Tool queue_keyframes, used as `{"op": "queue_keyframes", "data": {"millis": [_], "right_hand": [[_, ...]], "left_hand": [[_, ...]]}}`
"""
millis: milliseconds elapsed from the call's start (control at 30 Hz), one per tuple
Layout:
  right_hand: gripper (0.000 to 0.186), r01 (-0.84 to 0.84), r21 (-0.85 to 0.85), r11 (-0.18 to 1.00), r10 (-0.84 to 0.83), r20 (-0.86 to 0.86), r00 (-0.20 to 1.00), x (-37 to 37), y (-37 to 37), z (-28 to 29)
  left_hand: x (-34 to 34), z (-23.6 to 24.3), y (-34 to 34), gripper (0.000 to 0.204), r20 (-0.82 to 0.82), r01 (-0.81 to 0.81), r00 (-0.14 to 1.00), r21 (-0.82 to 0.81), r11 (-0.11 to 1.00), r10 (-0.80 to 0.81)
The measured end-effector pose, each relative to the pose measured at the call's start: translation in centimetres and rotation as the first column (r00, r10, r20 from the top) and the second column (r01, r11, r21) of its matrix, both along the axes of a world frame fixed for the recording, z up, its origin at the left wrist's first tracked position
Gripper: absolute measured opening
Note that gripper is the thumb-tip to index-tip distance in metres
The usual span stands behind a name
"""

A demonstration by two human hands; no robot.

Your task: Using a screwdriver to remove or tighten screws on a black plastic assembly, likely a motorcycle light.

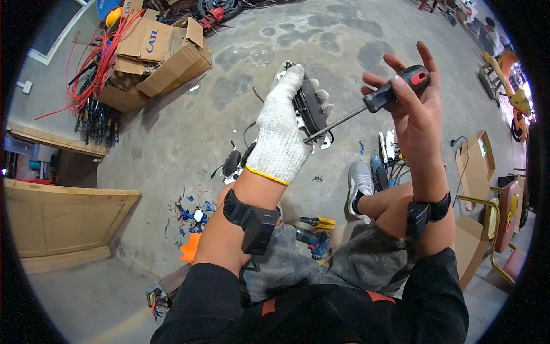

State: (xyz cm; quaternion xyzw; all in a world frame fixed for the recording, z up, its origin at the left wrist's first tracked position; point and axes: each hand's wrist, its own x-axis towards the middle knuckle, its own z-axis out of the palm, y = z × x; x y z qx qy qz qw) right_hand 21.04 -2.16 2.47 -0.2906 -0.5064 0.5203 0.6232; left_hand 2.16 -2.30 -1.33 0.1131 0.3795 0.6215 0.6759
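My left hand [283, 123], in a white knitted glove with a yellow cuff edge, is closed around a black casing [311, 106] with pale metal parts at its edges. Bare and raised to the right, my right hand [421, 109] pinches a screwdriver [339, 124] by its black and red handle, with some fingers stretched upward. The shaft slants down to the left, and its tip meets the casing's lower end near the glove's cuff. I cannot tell whether it sits in a screw. A dark cable hangs beside the glove. Black straps with small boxes circle both forearms.
On the floor between my legs lie a cordless drill [314, 242] and yellow-handled pliers [318, 222]. Loose connectors and wire scraps [195, 215] are scattered at left. Cables [389, 166] lie beside my right shoe [361, 182]. Cardboard boxes [154, 57] stand far left; a chair [504, 223] is at right.
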Motion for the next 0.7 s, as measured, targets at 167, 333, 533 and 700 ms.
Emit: {"op": "queue_keyframes", "data": {"millis": [167, 333, 533, 700], "right_hand": [[0.063, 0.228, 0.0, 0.974, -0.228, -0.005, 0.974, 1.4, 1.2, -0.7], [0.063, 0.311, -0.072, 0.948, -0.312, -0.012, 0.95, 1.5, 1.8, -1.2], [0.064, 0.301, -0.103, 0.948, -0.302, 0.001, 0.953, 1.4, 1.8, -1.4], [0.065, 0.289, -0.099, 0.952, -0.29, 0.0, 0.957, 1.2, 1.8, -1.6]], "left_hand": [[-0.1, 0.3, 0.0, 0.02, 0.037, -0.008, 0.999, 0.046, 0.999, 0.006], [0.0, 0.0, 0.2, 0.022, 0.023, -0.001, 1.0, 0.029, 1.0, 0.001], [0.5, 0.1, 0.2, 0.025, 0.04, 0.027, 0.999, 0.02, 0.999, -0.028], [0.5, 0.1, 0.0, 0.026, 0.021, 0.023, 0.999, 0.009, 1.0, -0.024]]}}
